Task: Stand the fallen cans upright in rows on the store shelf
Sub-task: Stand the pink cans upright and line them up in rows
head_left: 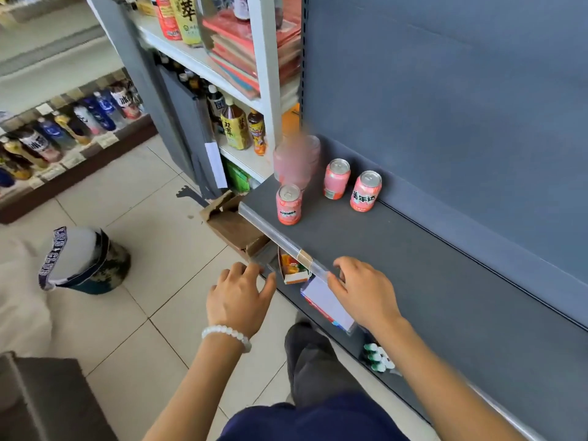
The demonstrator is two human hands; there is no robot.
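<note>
Three pink cans stand upright near the left end of the dark shelf (pixel 413 265): the front can (pixel 289 204), reading "MIRINDA", by the front edge, the middle can (pixel 336 178) and the right can (pixel 365 190) by the back wall, beside a blurred pink shape. The left hand (pixel 238 297) and right hand (pixel 362 289) hover empty at the front edge, fingers loosely spread. An open cardboard box (pixel 232 224) sits on the floor below the shelf's left corner.

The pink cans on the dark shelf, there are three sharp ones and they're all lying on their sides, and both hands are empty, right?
Not quite. The three sharp pink cans stand upright on the dark shelf, tops up, as the head view shows. A blurred pink shape behind them can't be made out. The left hand and right hand are indeed empty.
</note>
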